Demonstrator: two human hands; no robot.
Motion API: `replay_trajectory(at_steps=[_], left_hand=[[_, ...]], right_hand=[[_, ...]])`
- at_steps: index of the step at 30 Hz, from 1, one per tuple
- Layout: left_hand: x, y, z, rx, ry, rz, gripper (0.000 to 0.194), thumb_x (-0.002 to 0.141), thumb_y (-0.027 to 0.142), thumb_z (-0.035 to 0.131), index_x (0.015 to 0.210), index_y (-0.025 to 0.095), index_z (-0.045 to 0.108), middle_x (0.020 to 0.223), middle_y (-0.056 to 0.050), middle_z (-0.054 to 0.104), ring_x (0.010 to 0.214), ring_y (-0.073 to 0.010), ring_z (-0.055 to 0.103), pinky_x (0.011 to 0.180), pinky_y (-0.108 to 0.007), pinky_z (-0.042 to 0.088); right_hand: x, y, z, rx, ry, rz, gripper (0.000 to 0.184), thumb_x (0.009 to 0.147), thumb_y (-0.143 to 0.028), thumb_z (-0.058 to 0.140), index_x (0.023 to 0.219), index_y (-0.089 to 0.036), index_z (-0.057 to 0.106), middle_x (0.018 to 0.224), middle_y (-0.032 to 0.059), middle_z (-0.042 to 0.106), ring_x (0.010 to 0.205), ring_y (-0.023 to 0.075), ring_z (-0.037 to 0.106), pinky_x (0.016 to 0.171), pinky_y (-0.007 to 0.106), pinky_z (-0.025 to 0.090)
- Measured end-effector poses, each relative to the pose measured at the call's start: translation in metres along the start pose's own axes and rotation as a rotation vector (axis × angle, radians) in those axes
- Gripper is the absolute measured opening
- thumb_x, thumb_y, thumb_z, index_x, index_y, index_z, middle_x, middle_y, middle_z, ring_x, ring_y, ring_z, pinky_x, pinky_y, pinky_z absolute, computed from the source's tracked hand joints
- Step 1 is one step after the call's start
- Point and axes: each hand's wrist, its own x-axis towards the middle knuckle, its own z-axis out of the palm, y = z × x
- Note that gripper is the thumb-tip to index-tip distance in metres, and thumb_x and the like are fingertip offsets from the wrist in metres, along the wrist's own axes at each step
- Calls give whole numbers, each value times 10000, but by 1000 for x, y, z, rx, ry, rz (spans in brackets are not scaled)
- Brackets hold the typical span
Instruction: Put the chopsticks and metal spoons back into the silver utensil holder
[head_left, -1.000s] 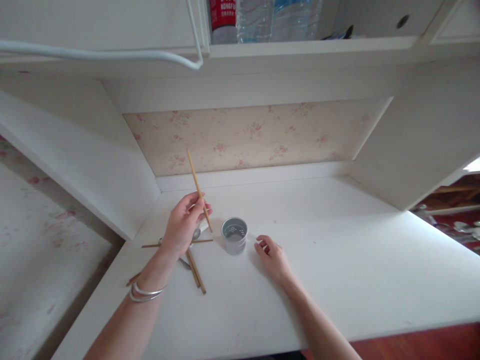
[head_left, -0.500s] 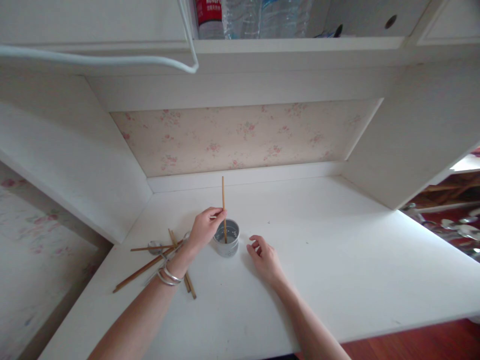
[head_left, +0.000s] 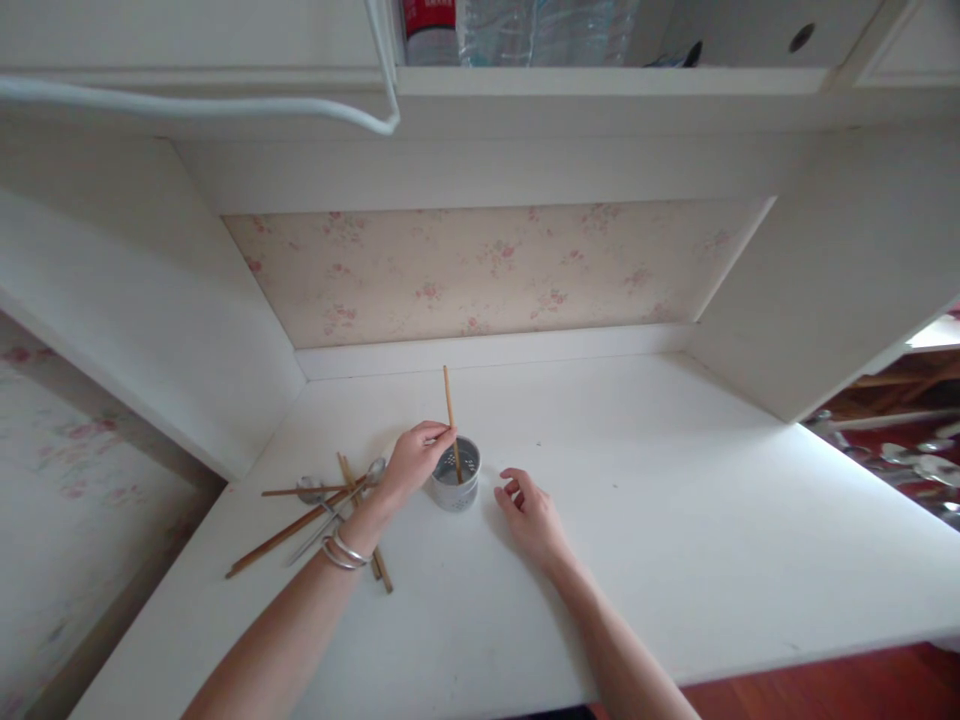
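My left hand (head_left: 421,455) pinches a wooden chopstick (head_left: 450,400) between thumb and fingers. The lower end of the chopstick stands inside a grey perforated utensil holder (head_left: 454,495), leaning slightly left at the top. To the right of the holder, my right hand (head_left: 529,510) rests at the tabletop with loosely curled fingers apart, touching nothing I can see. Left of the holder lies a crossed pile of several wooden chopsticks (head_left: 274,545) with metal spoons, one spoon bowl (head_left: 376,468) showing beside my left wrist. My left forearm hides part of the pile.
The white tabletop (head_left: 675,520) is bounded by side panels and a floral back wall (head_left: 480,270). A shelf above holds plastic bottles (head_left: 532,35), and a white cable (head_left: 300,110) hangs at upper left. Metal utensils (head_left: 911,460) show beyond the right edge.
My left hand and the chopstick have come down slightly, and the chopstick now tilts more to the left at its top. My right hand has hardly moved.
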Motion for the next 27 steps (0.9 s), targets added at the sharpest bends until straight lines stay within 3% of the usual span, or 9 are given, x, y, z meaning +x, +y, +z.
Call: replay_trajectory(at_steps=[6, 10, 13, 15, 21, 27], left_hand=[[-4, 0, -5, -114, -26, -46, 300, 827, 453, 541, 900, 231, 730, 1034, -26, 704, 1012, -193, 622, 925, -304, 445], [-19, -1, -15, -202, 92, -109, 356, 833, 456, 539, 1048, 206, 674, 1133, -54, 659, 1013, -186, 609, 899, -306, 455], [-41, -3, -19, -254, 286, -168, 362, 835, 476, 529, 1039, 192, 623, 930, -32, 663, 755, -140, 603, 682, -254, 476], [-57, -3, -17, -289, 309, -198, 321, 836, 482, 524, 944, 191, 603, 720, 18, 595, 580, -108, 519, 548, -224, 418], [-90, 2, 3, -378, -143, -224, 259, 806, 441, 556, 758, 187, 581, 554, 61, 439, 492, -89, 380, 466, -215, 280], [-100, 0, 10, -451, -238, -174, 205, 795, 351, 548, 676, 186, 525, 552, 67, 393, 518, -86, 343, 487, -220, 252]], right_hand=[[0, 0, -1, -21, -1, 15, 248, 841, -373, 473, 1036, -239, 544, 748, -22, 622, 536, 118, 517, 547, 237, 412], [-1, -1, -2, -11, 14, 23, 258, 838, -395, 469, 1025, -240, 556, 737, -22, 616, 547, 122, 520, 553, 240, 417], [-2, -3, -3, 6, 48, 42, 266, 837, -411, 473, 1017, -235, 561, 718, -26, 603, 541, 122, 511, 549, 239, 416], [-4, -5, -4, 17, 80, 64, 279, 848, -432, 467, 1012, -228, 565, 706, -25, 595, 531, 123, 500, 532, 238, 405], [-18, -14, -2, 42, 245, 105, 324, 849, -512, 489, 906, -208, 582, 593, -38, 517, 514, 129, 451, 493, 234, 353], [-47, -37, 12, 59, 352, -9, 256, 866, -448, 525, 894, -201, 583, 582, -45, 509, 490, 110, 426, 489, 227, 354]])
